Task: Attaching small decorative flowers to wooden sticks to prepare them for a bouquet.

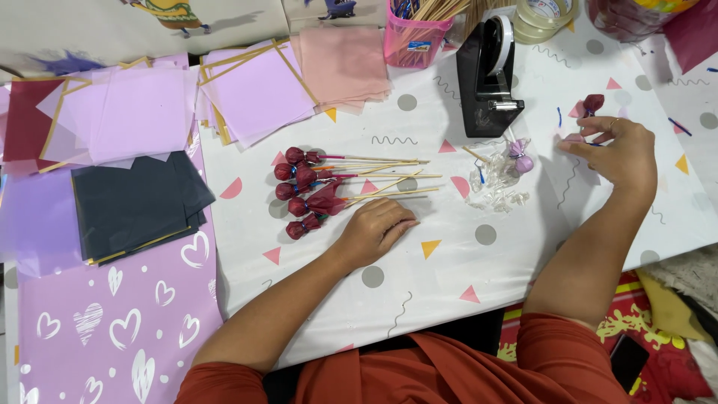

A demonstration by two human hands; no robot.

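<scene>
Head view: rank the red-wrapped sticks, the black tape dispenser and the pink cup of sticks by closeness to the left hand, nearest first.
From the left hand:
1. Red-wrapped sticks, just above the hand, beside its fingers.
2. Black tape dispenser, farther up and to the right.
3. Pink cup of sticks, at the table's top edge, farthest.

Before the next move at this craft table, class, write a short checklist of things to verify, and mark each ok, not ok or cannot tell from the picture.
1. Left hand rests flat on the table, beside the bundle of wrapped sticks: ok.
2. Right hand pinches a small wrapped piece at its fingertips: ok.
3. Whether that piece is fully wrapped: cannot tell, fingers hide it.
4. Tape dispenser stands upright between the hands: ok.
5. Clear wrappers lie loose, not tidied: not ok.
6. Paper stacks squared up: not ok, sheets fan out.
</scene>
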